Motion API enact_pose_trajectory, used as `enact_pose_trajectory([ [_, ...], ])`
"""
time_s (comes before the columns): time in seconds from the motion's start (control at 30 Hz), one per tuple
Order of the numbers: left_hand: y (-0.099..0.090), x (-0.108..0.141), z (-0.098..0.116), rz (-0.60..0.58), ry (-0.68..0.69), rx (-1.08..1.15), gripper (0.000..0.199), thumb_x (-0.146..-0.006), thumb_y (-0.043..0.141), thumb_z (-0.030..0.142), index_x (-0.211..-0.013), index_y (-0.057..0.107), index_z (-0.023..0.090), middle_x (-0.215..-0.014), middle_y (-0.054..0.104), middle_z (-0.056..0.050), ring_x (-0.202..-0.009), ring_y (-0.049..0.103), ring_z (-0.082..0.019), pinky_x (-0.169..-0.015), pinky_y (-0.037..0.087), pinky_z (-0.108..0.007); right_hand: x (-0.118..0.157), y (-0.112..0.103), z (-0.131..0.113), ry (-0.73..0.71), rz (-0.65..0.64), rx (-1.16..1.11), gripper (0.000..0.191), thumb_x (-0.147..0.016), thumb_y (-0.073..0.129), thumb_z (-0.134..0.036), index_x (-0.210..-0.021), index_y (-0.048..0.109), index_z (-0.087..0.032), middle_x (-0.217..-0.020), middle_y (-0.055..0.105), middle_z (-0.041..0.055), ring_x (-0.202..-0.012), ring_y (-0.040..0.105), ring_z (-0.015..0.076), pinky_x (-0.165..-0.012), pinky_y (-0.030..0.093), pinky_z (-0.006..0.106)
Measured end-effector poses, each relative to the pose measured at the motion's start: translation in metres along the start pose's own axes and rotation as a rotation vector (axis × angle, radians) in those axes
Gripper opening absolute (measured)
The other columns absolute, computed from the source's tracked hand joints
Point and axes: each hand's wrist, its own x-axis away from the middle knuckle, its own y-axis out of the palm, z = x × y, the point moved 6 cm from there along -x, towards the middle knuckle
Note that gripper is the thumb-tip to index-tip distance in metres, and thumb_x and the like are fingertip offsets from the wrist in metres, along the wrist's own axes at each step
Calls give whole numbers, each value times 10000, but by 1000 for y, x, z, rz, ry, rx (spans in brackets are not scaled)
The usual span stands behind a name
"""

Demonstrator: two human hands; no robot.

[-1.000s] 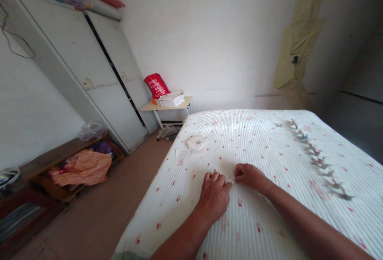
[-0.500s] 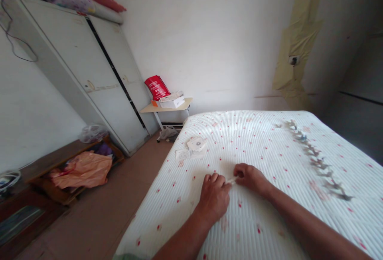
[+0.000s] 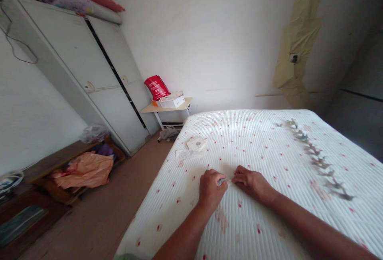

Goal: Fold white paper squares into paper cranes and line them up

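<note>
Over the bed's white ribbed cover [image 3: 269, 228], my left hand [image 3: 212, 188] and my right hand [image 3: 253, 183] face each other with curled fingers. A small pale strip [image 3: 229, 182] spans the short space between them, pinched at both ends. It may be paper or thin plastic; its kind is too small to make out. A greyish-blue bit [image 3: 220, 181] shows between the left thumb and forefinger. Beyond the hands lie a white packet [image 3: 197, 143] with a round dark mark and a printed paper sheet [image 3: 190, 154].
A row of several small figures [image 3: 317, 160], blurred, runs along the bed's right side. At the back left stands a small table [image 3: 146, 109] with a red bag [image 3: 157, 87] and a white box [image 3: 173, 101]. A grey cabinet [image 3: 68, 64] fills the left.
My left hand has turned so its thumb and forefinger face the other hand, and a greyish-blue bit now shows there. The right fingers have tilted down and moved slightly left.
</note>
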Motion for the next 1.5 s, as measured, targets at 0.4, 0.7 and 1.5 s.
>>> enact_pose_trajectory([
  [0.4,7,-3,8,-35,-92,-143,85,-714,629,248,-784,671,272,-838,621,9,-889,528,-181,-745,338,-319,0,1,4,-39,20,-23,233,-828,461,-136,-871,659,-253,-865,579,2,-731,593,107,-618,384,184],
  [0.7,7,-5,6,-39,-166,-68,90,-703,609,225,-754,665,274,-823,636,38,-876,535,-158,-771,327,-309,3,-1,-6,-185,73,110,242,-895,396,-203,-882,638,-209,-931,581,34,-713,565,105,-618,386,197],
  [1.5,12,-17,5,-141,-254,-124,85,-701,588,261,-688,671,256,-831,660,23,-899,548,-180,-767,331,-316,3,-3,-8,-313,170,148,220,-892,419,-184,-806,622,-184,-778,583,18,-651,559,100,-564,382,193],
])
